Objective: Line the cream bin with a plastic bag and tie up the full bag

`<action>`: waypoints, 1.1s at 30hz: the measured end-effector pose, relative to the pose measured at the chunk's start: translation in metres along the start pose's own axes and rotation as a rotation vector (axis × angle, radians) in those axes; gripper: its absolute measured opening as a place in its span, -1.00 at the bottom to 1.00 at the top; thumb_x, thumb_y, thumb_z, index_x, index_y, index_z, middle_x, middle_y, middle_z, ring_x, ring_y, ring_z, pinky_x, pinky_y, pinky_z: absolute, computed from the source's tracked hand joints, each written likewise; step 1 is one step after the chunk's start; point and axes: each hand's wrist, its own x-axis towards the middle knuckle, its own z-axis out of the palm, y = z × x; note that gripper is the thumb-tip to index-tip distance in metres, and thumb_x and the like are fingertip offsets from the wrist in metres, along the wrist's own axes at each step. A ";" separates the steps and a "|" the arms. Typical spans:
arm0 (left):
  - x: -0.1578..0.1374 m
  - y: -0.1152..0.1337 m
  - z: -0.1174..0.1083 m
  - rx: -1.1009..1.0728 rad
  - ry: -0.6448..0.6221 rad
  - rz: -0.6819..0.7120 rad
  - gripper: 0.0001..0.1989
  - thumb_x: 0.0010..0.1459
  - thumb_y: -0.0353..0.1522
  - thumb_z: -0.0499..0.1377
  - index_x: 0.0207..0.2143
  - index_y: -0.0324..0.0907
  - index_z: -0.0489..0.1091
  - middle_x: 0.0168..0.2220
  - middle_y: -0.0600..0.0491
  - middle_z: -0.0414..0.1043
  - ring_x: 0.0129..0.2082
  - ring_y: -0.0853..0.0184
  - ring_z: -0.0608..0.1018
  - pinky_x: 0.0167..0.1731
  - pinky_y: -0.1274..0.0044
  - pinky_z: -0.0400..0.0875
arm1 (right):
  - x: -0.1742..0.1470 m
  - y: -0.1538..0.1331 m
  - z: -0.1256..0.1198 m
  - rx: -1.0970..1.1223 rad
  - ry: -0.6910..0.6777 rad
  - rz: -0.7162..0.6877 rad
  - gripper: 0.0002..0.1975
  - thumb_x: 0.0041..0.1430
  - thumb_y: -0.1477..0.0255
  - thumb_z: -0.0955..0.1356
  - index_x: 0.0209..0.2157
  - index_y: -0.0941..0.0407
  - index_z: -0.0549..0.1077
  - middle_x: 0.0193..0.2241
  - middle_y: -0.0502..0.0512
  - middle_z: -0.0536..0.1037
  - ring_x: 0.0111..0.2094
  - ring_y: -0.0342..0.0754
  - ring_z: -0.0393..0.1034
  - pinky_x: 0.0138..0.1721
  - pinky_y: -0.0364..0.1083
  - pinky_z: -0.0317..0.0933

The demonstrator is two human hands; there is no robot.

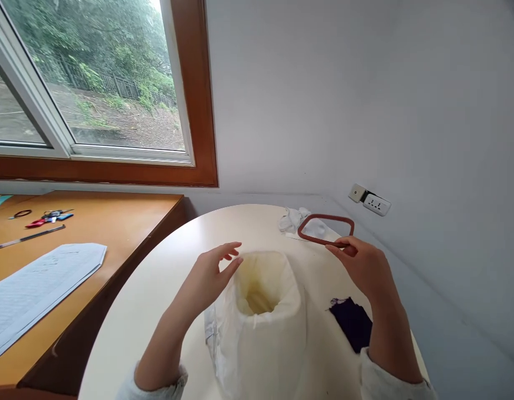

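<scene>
A bin (273, 344) with a whitish plastic liner folded over its rim stands in front of me, its yellowish inside showing from above. Beside the rim, on its left, my left hand (213, 272) is held with thumb and fingers apart and nothing between them. My right hand (363, 264) pinches the near edge of a reddish-brown rectangular ring (305, 225) with rounded corners, raised above the table to the right of the bin. Loose liner plastic hangs down the bin's left side.
The round cream table (157, 289) carries a crumpled white bag (291, 221) at the back and a dark navy cloth (351, 322) on the right. On the left, a wooden desk (127, 214) holds papers (44, 283), a pen (30, 236) and keys (53, 216).
</scene>
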 end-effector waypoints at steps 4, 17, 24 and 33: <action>0.000 -0.001 0.000 0.033 -0.021 -0.019 -0.63 0.04 -0.16 0.15 -0.09 -0.03 0.43 -0.29 0.00 0.51 -0.34 0.22 0.52 -0.46 0.53 0.36 | 0.004 0.008 -0.002 -0.094 -0.172 0.181 -0.69 0.01 0.11 0.28 -0.53 0.05 0.44 -0.61 0.01 0.49 -0.61 -0.06 0.33 -0.65 -0.14 0.06; -0.002 0.004 -0.006 0.213 -0.095 -0.056 -0.59 0.12 -0.06 0.00 -0.02 0.03 0.30 -0.19 0.05 0.47 -0.22 0.21 0.51 -0.35 0.46 0.41 | 0.015 0.030 0.027 -0.159 -0.509 0.458 -0.76 0.01 0.21 0.29 -0.47 0.11 0.41 -0.65 0.01 0.47 -0.60 -0.12 0.34 -0.59 -0.15 0.02; -0.003 0.007 -0.008 0.239 -0.097 -0.071 -0.57 0.12 -0.03 -0.01 0.00 0.06 0.27 -0.19 0.07 0.47 -0.19 0.20 0.50 -0.35 0.44 0.42 | 0.012 0.036 0.036 -0.115 -0.752 0.434 -0.86 -0.05 0.40 0.34 -0.60 0.14 0.42 -0.67 0.06 0.50 -0.55 -0.10 0.38 -0.53 -0.15 0.07; -0.006 0.010 -0.007 0.239 -0.114 -0.069 -0.57 0.12 -0.04 -0.01 0.01 0.06 0.27 -0.18 0.07 0.47 -0.20 0.19 0.51 -0.35 0.44 0.43 | 0.011 0.041 0.048 -0.072 -0.922 0.412 -0.81 -0.05 0.44 0.35 -0.67 0.18 0.42 -0.63 0.15 0.55 -0.52 -0.07 0.44 -0.48 -0.15 0.19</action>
